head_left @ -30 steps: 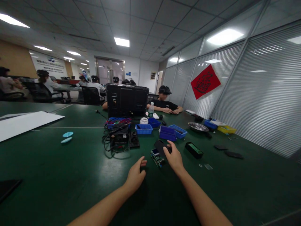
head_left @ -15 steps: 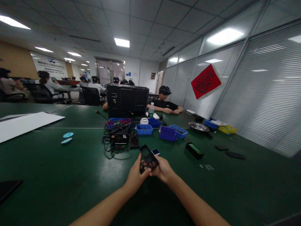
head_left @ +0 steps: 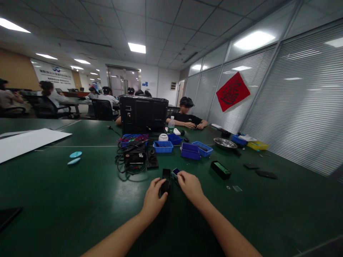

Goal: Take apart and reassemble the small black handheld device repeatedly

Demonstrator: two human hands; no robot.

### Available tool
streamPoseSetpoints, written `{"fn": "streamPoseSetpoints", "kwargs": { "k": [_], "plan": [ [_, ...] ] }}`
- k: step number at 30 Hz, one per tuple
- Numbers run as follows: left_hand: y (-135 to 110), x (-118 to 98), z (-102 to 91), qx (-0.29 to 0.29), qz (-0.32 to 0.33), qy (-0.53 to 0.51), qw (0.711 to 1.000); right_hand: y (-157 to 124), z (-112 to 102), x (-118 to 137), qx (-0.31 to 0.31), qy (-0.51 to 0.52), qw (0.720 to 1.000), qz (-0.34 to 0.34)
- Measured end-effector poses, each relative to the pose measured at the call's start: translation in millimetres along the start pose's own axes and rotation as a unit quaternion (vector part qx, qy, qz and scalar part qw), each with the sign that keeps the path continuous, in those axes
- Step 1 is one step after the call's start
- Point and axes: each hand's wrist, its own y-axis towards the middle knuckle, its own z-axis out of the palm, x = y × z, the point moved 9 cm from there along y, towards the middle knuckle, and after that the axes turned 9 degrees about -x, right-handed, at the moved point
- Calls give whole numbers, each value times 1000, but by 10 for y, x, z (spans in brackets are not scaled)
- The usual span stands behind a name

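My left hand point(head_left: 154, 198) grips a black rectangular plastic housing point(head_left: 166, 174) by its sides, thumb near and fingers over the top. The housing points away from me, low over the green table. Just right of it, my right hand point(head_left: 191, 186) pinches the right edge of a small module with a dark blue screen point(head_left: 175, 171). The module sits slightly tilted; whether it still touches the table I cannot tell. Farther right lies a long black case with a green circuit board point(head_left: 220, 169) in it.
Beyond my hands are a black power unit with tangled cables point(head_left: 134, 157), blue bins point(head_left: 163, 146), a purple-blue bin point(head_left: 190, 151) and a metal bowl point(head_left: 225, 143). A large black monitor-like panel point(head_left: 143, 116) stands behind. Across the table sits a person point(head_left: 187, 117). Cyan pieces point(head_left: 75, 154) lie left.
My right hand has let go of the black housing and taken hold of the screen module behind it. The housing, now in my left hand alone, has been lowered and turned.
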Motion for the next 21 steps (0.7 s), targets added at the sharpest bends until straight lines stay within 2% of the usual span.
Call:
{"fn": "streamPoseSetpoints", "kwargs": {
  "k": [2,3,6,10,16,21],
  "plan": [
    [-6,-17,8,13,1,15,1000,33,-152,13,-54,-25,997,-38],
    [-8,-24,8,17,1,20,1000,42,-161,9,-61,-27,996,-51],
    [-11,-39,16,28,2,32,999,63,-8,-57,-31,-51,996,-66],
    [-22,-52,46,49,1,38,998,125,175,-238,3,-44,999,-31],
    [-38,-78,58,62,10,44,997,271,174,-644,20,-41,997,56],
    [-44,-98,54,59,15,42,997,332,103,-784,-5,-53,997,57]
  ]
}}
